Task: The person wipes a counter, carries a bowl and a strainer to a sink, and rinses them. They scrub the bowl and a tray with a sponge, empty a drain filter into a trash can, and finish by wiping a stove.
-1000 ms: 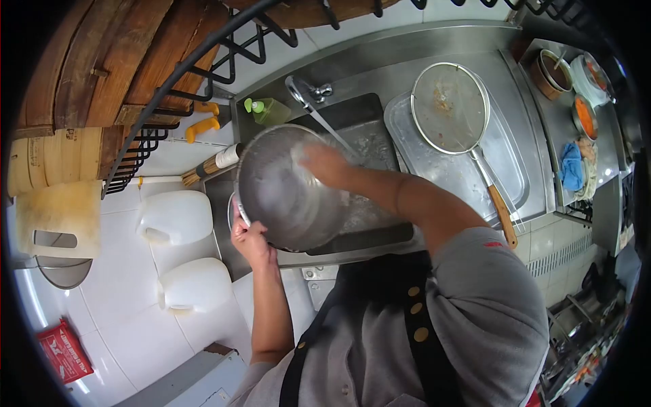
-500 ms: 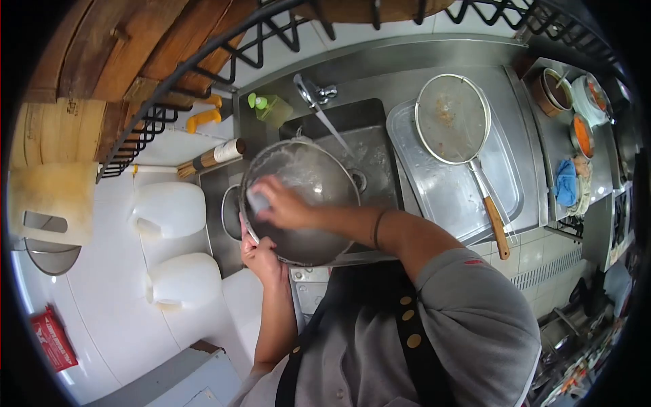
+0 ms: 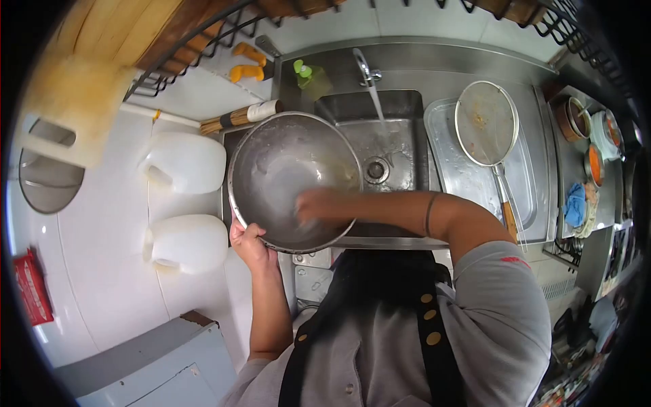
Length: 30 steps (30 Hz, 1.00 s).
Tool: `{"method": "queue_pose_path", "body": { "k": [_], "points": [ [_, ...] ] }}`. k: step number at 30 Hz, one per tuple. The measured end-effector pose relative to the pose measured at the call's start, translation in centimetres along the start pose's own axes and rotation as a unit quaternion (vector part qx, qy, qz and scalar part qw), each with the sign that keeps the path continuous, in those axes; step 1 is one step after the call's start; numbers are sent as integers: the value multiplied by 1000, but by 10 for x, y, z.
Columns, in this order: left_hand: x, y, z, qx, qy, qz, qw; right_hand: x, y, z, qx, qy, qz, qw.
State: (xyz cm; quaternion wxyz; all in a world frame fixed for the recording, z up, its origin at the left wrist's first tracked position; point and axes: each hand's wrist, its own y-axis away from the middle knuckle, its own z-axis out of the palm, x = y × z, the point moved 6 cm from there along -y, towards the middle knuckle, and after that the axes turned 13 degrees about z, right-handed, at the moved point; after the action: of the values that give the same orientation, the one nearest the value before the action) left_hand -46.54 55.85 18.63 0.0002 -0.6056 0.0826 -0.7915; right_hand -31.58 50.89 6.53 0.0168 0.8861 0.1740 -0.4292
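Note:
A large round metal pot (image 3: 271,146), wet and pale with suds inside, is tilted toward me over the left part of the sink (image 3: 420,163). My left hand (image 3: 249,245) grips its near-left rim, thumb over the edge. Inside the pot, against its lower wall, is my right hand (image 3: 317,207), smeared by motion. Its fingers are closed round a greyish scouring pad (image 3: 305,221), mostly hidden and blurred here but plainer in the earlier view. Water runs from the tap (image 3: 366,71) into the sink behind the pot, near the drain (image 3: 375,170).
Right of the sink, a wood-handled strainer (image 3: 486,122) lies on a metal tray (image 3: 441,139). A green-topped soap bottle (image 3: 312,80) and a bundled bamboo brush (image 3: 241,117) are at the back left. Two white plastic jugs (image 3: 186,163) stand left. A black rack (image 3: 230,24) hangs overhead.
My right hand has swept from the pot's left side to its lower middle. The pot tips more toward me, its left handle now out of sight. The camera view has shifted.

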Motion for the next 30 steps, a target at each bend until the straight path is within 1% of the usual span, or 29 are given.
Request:
{"method": "queue_pose_path", "body": {
  "k": [1, 2, 3, 4, 5, 6, 7, 8, 9, 10, 11, 12, 13, 14, 15, 17, 19, 21, 22, 23, 24, 25, 26, 27, 28, 29, 30],
  "points": [
    [-4, 0, -10, 7, 2, 0, 1000, 22, -7, -13, 82, 81, 33, 993],
    [-13, 2, -18, -13, 9, 0, 1000, 44, -13, -26, 155, 157, 76, 972],
    [-20, 3, -14, -25, 17, -12, 999, 46, -11, -53, 305, 234, 94, 918],
    [-28, 5, -9, -37, 24, -25, 999, 24, -21, -59, 304, 244, 95, 916],
    [-35, 6, -5, -49, 31, -38, 998, -11, -34, -71, 353, 53, 92, 930],
    [-50, 1, -15, -39, 12, -13, 999, -30, -36, -71, 389, -142, 85, 906],
    [-50, -7, -22, -34, 4, -2, 999, -43, -27, -54, 387, -139, 89, 907],
    [-50, -15, -28, -28, -5, 8, 1000, -53, -22, -25, 247, -194, 80, 946],
    [-33, -26, -25, -45, 42, 17, 998, -60, -15, -1, 101, -246, 68, 962],
    [-22, -33, -26, -60, 89, 27, 994, -49, 2, -2, 73, -147, 60, 985],
    [-24, -38, -34, -56, 96, 27, 993, -33, 11, -10, 41, -45, 51, 997],
    [-29, -36, -43, -65, 86, 25, 994, -5, 7, -40, 70, -90, 255, 960],
    [-33, -30, -39, -76, 99, 21, 992, 20, 13, -67, 101, -129, 450, 878],
    [-38, -24, -35, -87, 112, 16, 990, 23, 3, -92, 212, 37, 363, 907],
    [-43, -18, -31, -98, 124, 11, 987, 13, -4, -104, 311, 206, 258, 891],
    [-43, -3, -6, -110, 141, -23, 984, -19, -36, -91, 399, 69, 189, 895],
    [-46, -13, -8, -64, 70, -68, 993, -45, -50, -31, 381, -108, 124, 910],
    [-20, -36, -6, -83, 145, 66, 984, -69, -21, 7, 196, -164, 160, 954],
    [-19, -49, -18, -93, 137, 93, 982, -65, 2, 7, 139, -87, 168, 972],
    [-21, -52, -22, -85, 141, 96, 982, -59, 24, 7, 80, -10, 172, 982],
    [-24, -52, -26, -86, 133, 102, 982, -52, 36, -3, 71, -8, 170, 983],
    [-27, -48, -29, -89, 124, 106, 983, -34, 47, -17, 67, 116, 248, 959],
    [-36, -41, -26, -84, 122, 75, 986, -22, 54, -26, 65, 239, 321, 914],
    [-45, -34, -19, -86, 125, 73, 986, -24, 49, -17, 65, 240, 325, 912],
    [-54, -29, -9, -79, 149, 67, 983, -32, 34, -4, 105, 107, 286, 947],
    [-60, -26, 0, -72, 174, 62, 980, -42, 19, 6, 143, -27, 238, 960],
    [-58, -23, 7, -77, 156, 47, 984, -67, 9, 4, 194, -184, 244, 932]
  ]
}}
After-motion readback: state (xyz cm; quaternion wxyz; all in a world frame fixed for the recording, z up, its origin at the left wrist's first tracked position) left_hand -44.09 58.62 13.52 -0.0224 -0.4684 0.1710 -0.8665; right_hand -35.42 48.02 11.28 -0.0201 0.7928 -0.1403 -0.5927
